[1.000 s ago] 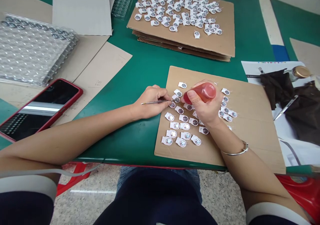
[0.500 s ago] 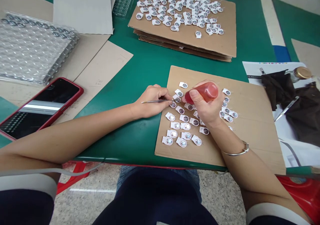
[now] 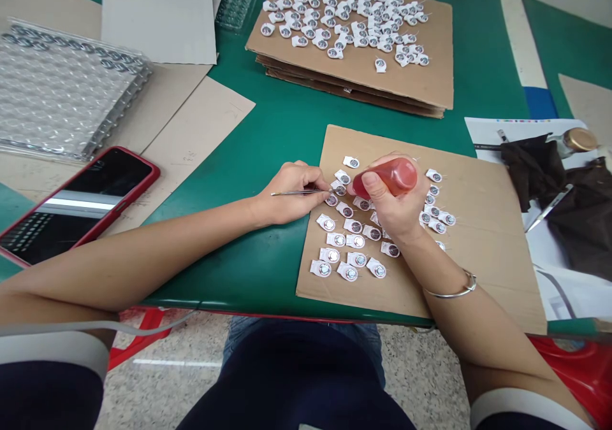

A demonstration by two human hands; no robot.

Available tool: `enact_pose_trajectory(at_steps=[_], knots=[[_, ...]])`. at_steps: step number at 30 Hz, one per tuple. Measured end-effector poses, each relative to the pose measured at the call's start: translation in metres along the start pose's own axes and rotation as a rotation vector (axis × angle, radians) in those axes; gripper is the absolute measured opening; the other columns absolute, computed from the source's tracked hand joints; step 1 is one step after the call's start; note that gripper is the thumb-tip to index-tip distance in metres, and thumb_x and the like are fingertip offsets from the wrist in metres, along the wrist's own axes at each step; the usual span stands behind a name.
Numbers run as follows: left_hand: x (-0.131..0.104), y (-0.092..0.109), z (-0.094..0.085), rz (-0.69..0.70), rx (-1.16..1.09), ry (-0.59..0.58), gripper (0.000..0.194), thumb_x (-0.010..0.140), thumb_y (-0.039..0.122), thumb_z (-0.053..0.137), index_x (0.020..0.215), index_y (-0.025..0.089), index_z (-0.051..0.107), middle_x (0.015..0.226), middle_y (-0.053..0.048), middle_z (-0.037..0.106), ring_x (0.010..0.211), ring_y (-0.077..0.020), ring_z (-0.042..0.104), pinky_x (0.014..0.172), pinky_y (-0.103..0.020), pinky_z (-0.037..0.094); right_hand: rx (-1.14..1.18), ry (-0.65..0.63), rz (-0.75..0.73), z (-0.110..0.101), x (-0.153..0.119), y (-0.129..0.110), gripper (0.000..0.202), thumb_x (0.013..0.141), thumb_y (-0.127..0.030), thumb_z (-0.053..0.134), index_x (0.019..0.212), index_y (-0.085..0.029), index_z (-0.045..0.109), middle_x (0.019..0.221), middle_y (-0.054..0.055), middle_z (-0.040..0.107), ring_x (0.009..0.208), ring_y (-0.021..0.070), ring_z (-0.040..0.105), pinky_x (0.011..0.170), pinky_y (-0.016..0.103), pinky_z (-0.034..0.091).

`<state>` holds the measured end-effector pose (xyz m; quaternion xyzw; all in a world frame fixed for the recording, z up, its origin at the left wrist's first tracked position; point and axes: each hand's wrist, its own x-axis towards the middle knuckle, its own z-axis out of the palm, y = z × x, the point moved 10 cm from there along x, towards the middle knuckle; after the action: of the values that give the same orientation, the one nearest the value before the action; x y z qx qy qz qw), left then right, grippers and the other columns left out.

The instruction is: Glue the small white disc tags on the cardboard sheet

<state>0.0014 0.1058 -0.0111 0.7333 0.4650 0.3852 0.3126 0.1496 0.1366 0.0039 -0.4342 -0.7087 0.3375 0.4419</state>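
My left hand [image 3: 296, 191] pinches thin metal tweezers [image 3: 299, 192], whose tip reaches a small white tabbed piece with a round silver disc [image 3: 339, 188]. In my right hand [image 3: 404, 204] is a red squeeze bottle [image 3: 394, 176], tilted so its lower end points left toward that same piece; its nozzle tip is too small to make out. Several more of these disc pieces [image 3: 354, 241] lie around both hands on a cardboard sheet [image 3: 478, 245]. Some of them are partly hidden under my right hand.
A cardboard stack [image 3: 430, 86] covered with disc pieces stands at the back. To the left are clear plastic trays [image 3: 62, 92] and a red-cased phone [image 3: 81, 204]. Dark cloth [image 3: 578, 220], another pair of tweezers [image 3: 549, 207] and a gold-lidded jar [image 3: 579, 139] lie on the right.
Both hands keep almost the same position, with the tweezers and the red bottle at the same piece. The view has shifted very slightly.
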Motion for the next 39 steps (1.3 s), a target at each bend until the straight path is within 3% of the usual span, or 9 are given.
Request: enact_pose_trajectory(at_steps=[18, 39], knots=[[0.0008, -0.0042, 0.0015, -0.047, -0.015, -0.022, 0.009, 0.072, 0.020, 0.065, 0.068, 0.013, 0.063, 0.076, -0.002, 0.065, 0.071, -0.0127, 0.059, 0.063, -0.024, 0.044, -0.016, -0.017, -0.013, 0.0028, 0.0000, -0.0014, 0.039, 0.075, -0.052, 0.058, 0.088, -0.016, 0.052, 0.083, 0.004, 0.055, 0.079, 0.0090, 0.057, 0.076, 0.029, 0.053], [0.0027, 0.0036, -0.0015, 0.011, -0.033, 0.003, 0.005, 0.073, 0.015, 0.065, 0.069, 0.012, 0.062, 0.075, -0.003, 0.065, 0.069, -0.0102, 0.060, 0.060, -0.020, 0.044, 0.072, -0.027, -0.033, 0.0044, 0.0009, -0.0051, 0.035, 0.073, -0.045, 0.064, 0.089, -0.016, 0.052, 0.086, 0.003, 0.056, 0.080, 0.0074, 0.057, 0.079, 0.028, 0.052]])
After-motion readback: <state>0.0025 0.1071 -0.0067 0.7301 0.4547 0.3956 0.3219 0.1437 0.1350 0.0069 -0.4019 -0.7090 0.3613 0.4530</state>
